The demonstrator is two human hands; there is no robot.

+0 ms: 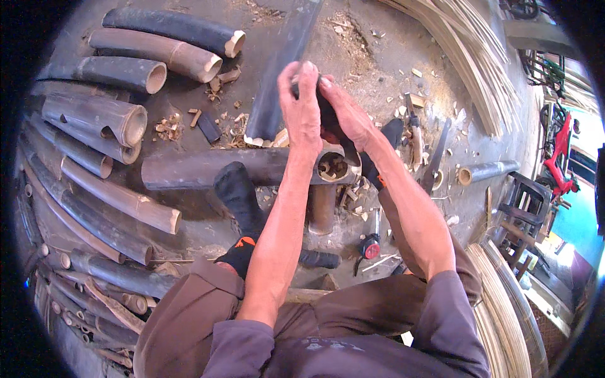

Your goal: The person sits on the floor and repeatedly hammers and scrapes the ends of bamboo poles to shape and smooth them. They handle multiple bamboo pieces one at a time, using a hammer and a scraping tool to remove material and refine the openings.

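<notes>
Both hands come together in front of me, raised above a dark bamboo tube (220,169) that lies crosswise on the floor. My left hand (299,104) has its fingers bent around the upper part of a dark narrow object (328,114). From the other side, my right hand (348,118) closes on the same object; hands hide most of it, so its kind cannot be told. Just below them, the tube's right end shows a round opening (333,166). My black-socked left foot (238,192) rests against the tube's near side.
Several cut bamboo tubes (157,53) lie at the left. Another long dark tube (277,82) extends away beyond my hands. Wood chips (170,128) litter the floor. A wooden-handled tool (416,138) and a red tape measure (371,247) lie at the right, near bundled bamboo strips (463,57).
</notes>
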